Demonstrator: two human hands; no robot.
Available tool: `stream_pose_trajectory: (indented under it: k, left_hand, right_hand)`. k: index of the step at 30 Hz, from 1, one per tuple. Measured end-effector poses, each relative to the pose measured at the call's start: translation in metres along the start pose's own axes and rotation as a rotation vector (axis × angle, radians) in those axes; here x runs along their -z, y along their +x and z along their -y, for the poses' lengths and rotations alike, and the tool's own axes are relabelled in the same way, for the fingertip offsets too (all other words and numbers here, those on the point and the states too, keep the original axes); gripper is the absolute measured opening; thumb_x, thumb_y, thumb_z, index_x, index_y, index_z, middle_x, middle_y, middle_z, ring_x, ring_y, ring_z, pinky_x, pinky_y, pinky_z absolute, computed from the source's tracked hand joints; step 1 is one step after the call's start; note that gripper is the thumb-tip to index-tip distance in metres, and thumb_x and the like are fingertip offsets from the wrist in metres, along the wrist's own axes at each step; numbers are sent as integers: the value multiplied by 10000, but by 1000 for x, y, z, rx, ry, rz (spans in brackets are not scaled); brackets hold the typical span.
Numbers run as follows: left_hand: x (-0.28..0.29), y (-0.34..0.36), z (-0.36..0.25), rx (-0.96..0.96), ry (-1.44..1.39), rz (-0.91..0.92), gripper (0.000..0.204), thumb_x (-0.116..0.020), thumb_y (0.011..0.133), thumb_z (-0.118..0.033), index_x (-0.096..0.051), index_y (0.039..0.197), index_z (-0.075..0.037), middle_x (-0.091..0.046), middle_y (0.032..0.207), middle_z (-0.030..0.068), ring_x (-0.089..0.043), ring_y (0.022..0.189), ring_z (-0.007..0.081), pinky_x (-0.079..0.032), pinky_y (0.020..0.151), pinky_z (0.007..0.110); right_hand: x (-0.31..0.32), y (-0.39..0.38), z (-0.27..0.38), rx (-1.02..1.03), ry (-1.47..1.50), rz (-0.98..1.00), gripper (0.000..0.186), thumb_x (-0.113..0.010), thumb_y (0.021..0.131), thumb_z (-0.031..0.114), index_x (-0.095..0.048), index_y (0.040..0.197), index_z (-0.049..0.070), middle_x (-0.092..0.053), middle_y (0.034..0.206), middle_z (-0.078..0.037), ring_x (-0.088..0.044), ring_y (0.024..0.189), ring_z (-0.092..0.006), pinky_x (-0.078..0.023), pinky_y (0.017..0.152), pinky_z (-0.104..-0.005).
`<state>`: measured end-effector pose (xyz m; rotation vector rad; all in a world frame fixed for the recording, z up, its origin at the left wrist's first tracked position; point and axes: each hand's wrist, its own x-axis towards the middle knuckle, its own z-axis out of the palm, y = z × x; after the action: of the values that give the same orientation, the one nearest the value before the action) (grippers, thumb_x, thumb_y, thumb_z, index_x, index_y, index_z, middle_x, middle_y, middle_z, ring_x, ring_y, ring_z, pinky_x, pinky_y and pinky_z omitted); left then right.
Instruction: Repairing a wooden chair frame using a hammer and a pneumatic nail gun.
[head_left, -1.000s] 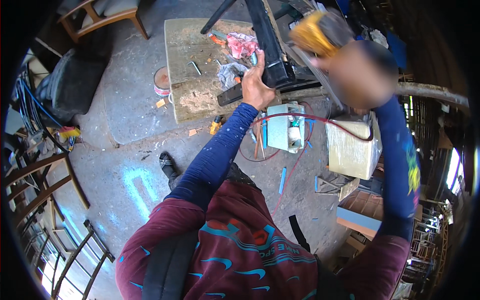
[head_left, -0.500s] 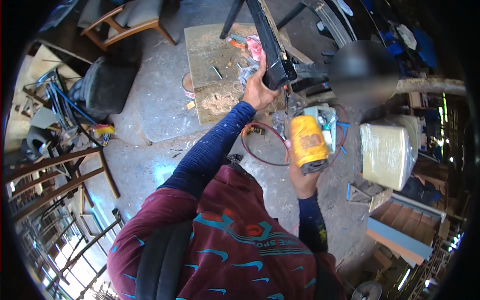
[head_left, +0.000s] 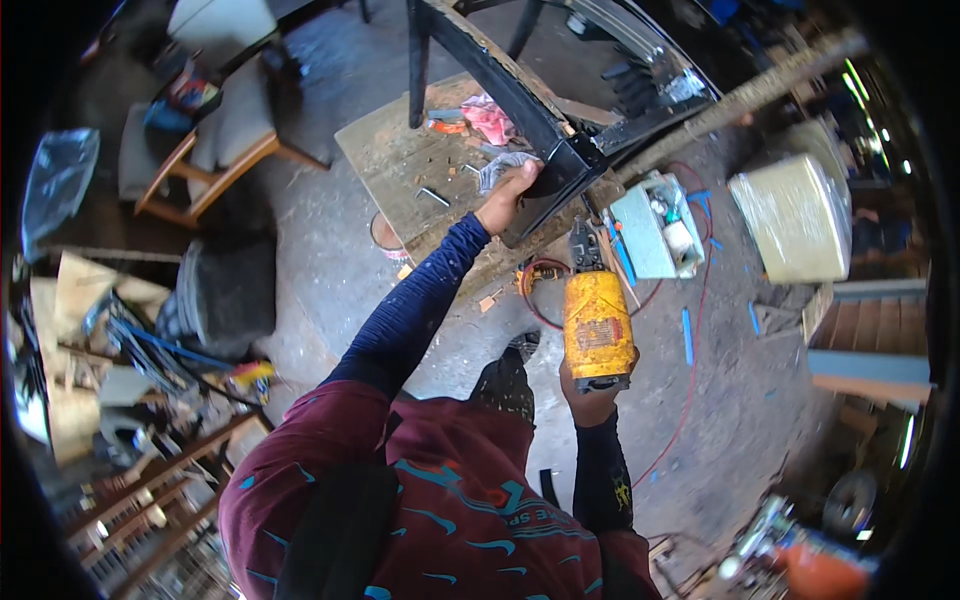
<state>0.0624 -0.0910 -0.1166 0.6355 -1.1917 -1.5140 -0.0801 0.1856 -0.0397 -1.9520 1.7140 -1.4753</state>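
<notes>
My left hand [head_left: 508,200] grips the lower corner of a black wooden furniture frame [head_left: 500,88], thumb on top, the other fingers mostly hidden. The frame stands tilted over a worn board on the floor. In my right hand [head_left: 590,397] is a scuffed yellow nail gun [head_left: 597,315]; its body hides most of my fingers. The dark nose points away from me, just short of the frame's corner. A grey crumpled rag [head_left: 500,172] lies beside my left hand, with a pink cloth [head_left: 488,120] farther off.
The worn board [head_left: 385,150] holds scraps and a small metal rod. An open pale box [head_left: 640,235] with tools stands right of the frame; a red hose [head_left: 690,400] curves past it. Plastic-wrapped foam [head_left: 795,220] is at right, a wooden chair [head_left: 235,160] at far left.
The nail gun has moved slightly left and nearer me, its nose now turned toward the frame. My left hand keeps its hold on the corner. My view has turned, and one foot now shows.
</notes>
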Motion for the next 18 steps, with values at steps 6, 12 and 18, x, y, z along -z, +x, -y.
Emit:
stream_pose_trajectory:
  k: [6, 12, 18]
  left_hand:
    - [0, 7, 18, 62, 63, 66, 761, -368, 1008, -653, -631, 1114, 52, -657, 1114, 104, -558, 1071, 185, -397, 996, 336]
    - [-42, -13, 10, -327, 394, -352, 662, -369, 1019, -559, -562, 718, -3, -514, 640, 239, -538, 638, 456, -381, 603, 508]
    - [-33, -11, 8, -243, 361, -279, 699, -351, 1022, -563, -559, 662, -1, -505, 592, 246, -542, 608, 464, -372, 578, 512]
  right_hand:
    - [-41, -5, 78, -94, -71, -144, 351, -743, 796, -30, -642, 1132, -42, -686, 1115, -154, -676, 1038, -300, -496, 930, -389]
    - [-71, -1, 87, -181, -315, -154, 260, -739, 873, 5, -666, 1122, -20, -722, 1077, -136, -691, 1007, -254, -514, 893, -366]
    - [-104, 16, 88, -197, -66, -280, 360, -751, 881, 19, -601, 1204, -31, -697, 1156, -136, -675, 1032, -236, -505, 915, -366]
